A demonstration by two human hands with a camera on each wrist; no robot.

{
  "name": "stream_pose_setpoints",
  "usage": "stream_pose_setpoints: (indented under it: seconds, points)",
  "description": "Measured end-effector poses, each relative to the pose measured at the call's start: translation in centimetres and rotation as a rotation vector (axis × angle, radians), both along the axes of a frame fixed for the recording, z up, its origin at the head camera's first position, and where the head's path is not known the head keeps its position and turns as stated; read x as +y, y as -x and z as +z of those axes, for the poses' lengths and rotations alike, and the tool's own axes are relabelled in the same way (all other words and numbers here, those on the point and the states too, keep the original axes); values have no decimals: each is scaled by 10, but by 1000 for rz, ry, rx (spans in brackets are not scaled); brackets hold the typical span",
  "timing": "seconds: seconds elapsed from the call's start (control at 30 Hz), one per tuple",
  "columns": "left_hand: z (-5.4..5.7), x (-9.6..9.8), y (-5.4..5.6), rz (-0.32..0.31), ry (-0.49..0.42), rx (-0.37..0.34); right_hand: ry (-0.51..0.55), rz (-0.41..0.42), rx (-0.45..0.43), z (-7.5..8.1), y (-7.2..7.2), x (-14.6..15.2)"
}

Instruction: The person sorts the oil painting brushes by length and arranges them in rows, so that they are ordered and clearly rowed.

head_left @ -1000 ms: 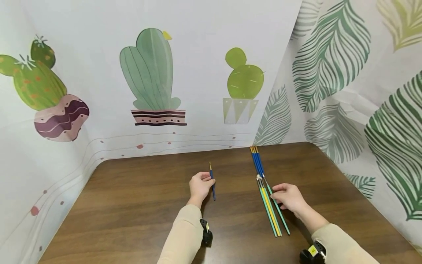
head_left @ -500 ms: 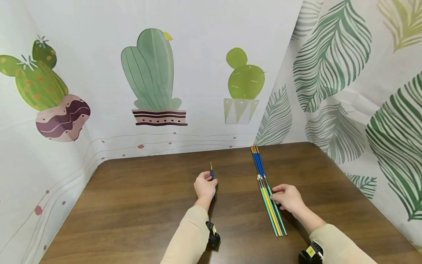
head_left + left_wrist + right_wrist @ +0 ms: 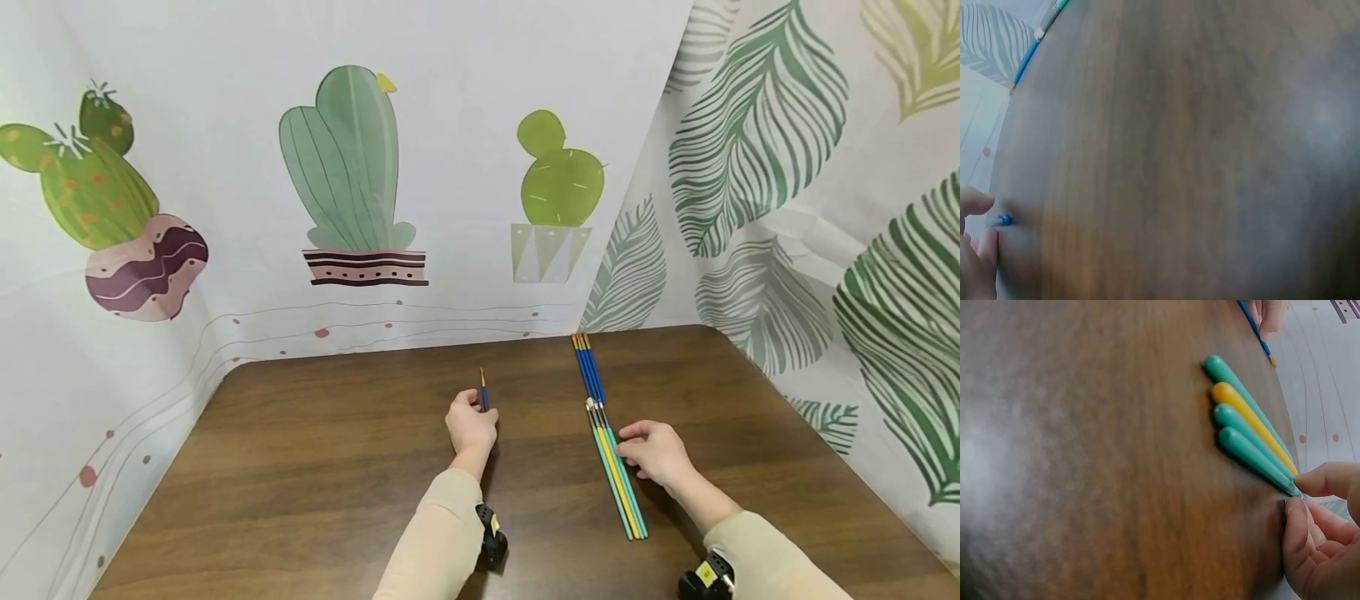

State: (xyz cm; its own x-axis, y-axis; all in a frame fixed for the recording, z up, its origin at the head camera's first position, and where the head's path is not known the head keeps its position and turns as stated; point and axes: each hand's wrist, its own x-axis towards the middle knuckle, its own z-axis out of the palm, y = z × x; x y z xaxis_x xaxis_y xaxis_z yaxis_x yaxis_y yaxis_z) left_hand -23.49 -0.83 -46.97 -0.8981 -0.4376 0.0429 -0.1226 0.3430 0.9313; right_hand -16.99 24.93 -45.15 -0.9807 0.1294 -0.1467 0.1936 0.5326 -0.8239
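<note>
In the head view my left hand (image 3: pixel 471 425) pinches a blue paintbrush (image 3: pixel 484 395) whose golden tip points to the far wall; the hand covers its lower part. To the right, several long-handled paintbrushes lie side by side: three green and a yellow paintbrush (image 3: pixel 616 477), bristles away from me. My right hand (image 3: pixel 656 450) pinches the outermost green paintbrush (image 3: pixel 1252 454) near its bristle end, with thumb and finger. Its handle lies close against the others. The right wrist view shows the rounded handle ends fanned slightly, while the fingers hide the bristles.
Several thin blue paintbrushes (image 3: pixel 589 371) lie together beyond the green and yellow ones, tips at the back edge of the brown wooden table (image 3: pixel 315 450). A white cloth (image 3: pixel 465 167) printed with cacti and leaves hangs behind the table.
The outermost green paintbrush's handle has swung left against the row, under my right hand. My left hand has shifted slightly right and now covers the blue paintbrush's lower part.
</note>
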Motion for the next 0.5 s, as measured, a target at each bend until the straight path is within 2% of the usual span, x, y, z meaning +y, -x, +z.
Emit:
stream_pose_setpoints:
  seconds: [0.27, 0.5]
  points:
    - [6, 3, 1, 30, 64, -5, -1, -8, -1, -1, 0, 0]
    - [10, 0, 2, 29, 63, -26, 4, -7, -11, 1, -1, 0]
